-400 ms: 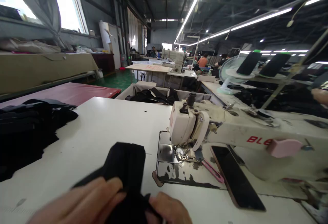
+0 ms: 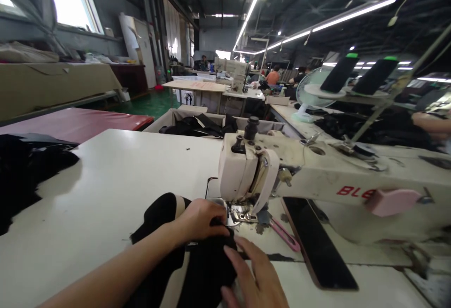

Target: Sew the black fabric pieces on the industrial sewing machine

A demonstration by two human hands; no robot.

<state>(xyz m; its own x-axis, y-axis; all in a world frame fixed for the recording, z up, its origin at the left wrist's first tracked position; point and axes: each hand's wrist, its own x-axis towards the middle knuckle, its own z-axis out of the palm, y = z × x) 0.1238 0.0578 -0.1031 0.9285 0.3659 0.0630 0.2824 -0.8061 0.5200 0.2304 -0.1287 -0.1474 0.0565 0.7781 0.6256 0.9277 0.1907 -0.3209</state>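
A deep workshop hall is stretching back beneath bright strip lights, and a smooth white bench (image 2: 102,176) is filling the foreground. Over the bench, a soft black fabric piece with cream strips (image 2: 211,270) is lying bunched. The left hand (image 2: 202,221) is pinching its upper edge, its grip drawn nearly together on the cloth. The right hand (image 2: 259,275) is touching the cloth's right edge, its grip standing wide with fingers spread. Just beyond, a cream metal sewing machine with red lettering (image 2: 317,176) is standing on the bench. A slim pink tool (image 2: 285,235) and a flat black smartphone (image 2: 320,247) are lying to the right of the hands. Farther out, a heap of black cloth (image 2: 28,171) is resting at the left, and a pale green fan (image 2: 313,91) is standing behind the machine.
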